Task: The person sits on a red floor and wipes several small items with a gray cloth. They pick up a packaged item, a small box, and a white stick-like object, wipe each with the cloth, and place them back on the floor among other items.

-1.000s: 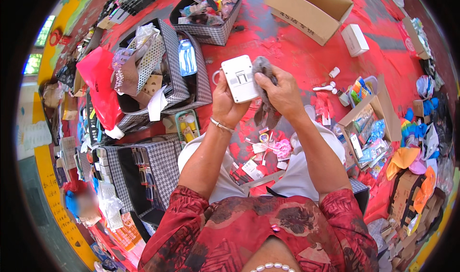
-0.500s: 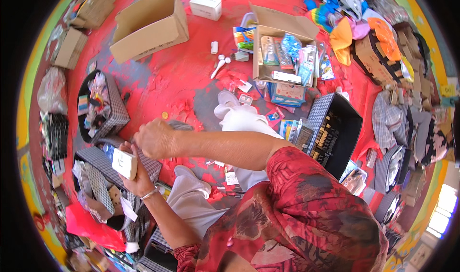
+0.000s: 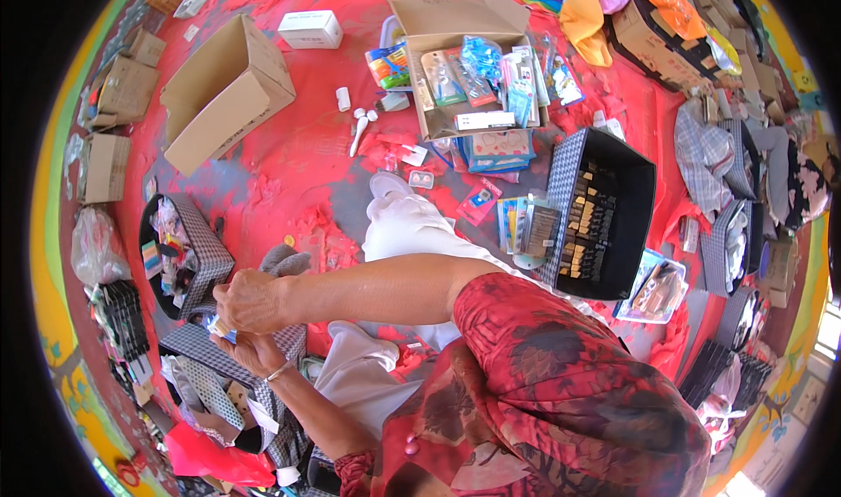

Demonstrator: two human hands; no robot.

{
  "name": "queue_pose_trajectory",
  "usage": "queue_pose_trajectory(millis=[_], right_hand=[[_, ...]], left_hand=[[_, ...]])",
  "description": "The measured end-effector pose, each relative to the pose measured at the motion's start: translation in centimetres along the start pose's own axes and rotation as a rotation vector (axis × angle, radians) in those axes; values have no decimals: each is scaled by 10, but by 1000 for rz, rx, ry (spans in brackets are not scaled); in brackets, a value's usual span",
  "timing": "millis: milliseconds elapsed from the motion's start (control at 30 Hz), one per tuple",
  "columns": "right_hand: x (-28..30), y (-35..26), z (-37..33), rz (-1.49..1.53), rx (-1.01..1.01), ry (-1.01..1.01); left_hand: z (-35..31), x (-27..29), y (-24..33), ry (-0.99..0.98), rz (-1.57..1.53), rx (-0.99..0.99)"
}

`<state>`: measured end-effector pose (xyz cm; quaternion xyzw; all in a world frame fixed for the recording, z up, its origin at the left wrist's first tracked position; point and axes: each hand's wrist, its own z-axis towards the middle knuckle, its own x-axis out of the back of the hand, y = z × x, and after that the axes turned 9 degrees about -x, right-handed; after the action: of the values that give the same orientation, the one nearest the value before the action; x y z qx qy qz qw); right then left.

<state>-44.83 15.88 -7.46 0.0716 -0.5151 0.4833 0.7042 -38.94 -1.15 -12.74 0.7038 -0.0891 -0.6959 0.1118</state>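
My left hand (image 3: 254, 353), with a bracelet at the wrist, is closed round a small white box (image 3: 219, 329). Only a white and bluish edge of the box shows; the rest is hidden by my hands. Directly above it, my right hand (image 3: 250, 301) is closed and almost touching the left. What its fingers grip, if anything, is hidden. Just beyond my right wrist shows a soft-looking grey thing (image 3: 285, 260); whether it is held or lies on the floor I cannot tell. Below both hands stands a checked fabric bin (image 3: 206, 350) with folded fabrics.
An open cardboard box (image 3: 229, 94) and a white carton (image 3: 311, 30) stand at the far left. Another carton (image 3: 469, 15) holds packaged goods. A checked bin (image 3: 561, 177) with dark packets stands right. A smaller bin (image 3: 203, 243) lies left. Red sheeting (image 3: 333, 199) covers the floor.
My right hand has come down and left onto the left hand, covering most of the white box, whose face showed before. The whole view has shifted, with the far things now further left.
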Motion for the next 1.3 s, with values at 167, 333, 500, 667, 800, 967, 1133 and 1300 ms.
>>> queue_pose_trajectory(millis=[167,333,500,667,800,967,1133,1300], right_hand=[[12,2,-5,50,-94,-60],[35,24,-6,575,-678,129],[84,87,-18,1215,-884,517],[130,181,-136,1362,-963,558],[141,225,-287,980,-1424,497],[130,255,-407,528,-1724,385],[120,312,-422,884,-1662,439],[102,373,-405,840,-1707,290]], left_hand=[[1,-18,-10,16,5,69],[-15,-70,-24,210,238,3],[-30,-82,-23,370,431,104],[-52,-36,-1,292,415,207],[-65,-2,4,403,480,216],[-66,23,-10,481,518,286],[-60,33,-18,640,673,263],[-54,36,-27,698,749,263]])
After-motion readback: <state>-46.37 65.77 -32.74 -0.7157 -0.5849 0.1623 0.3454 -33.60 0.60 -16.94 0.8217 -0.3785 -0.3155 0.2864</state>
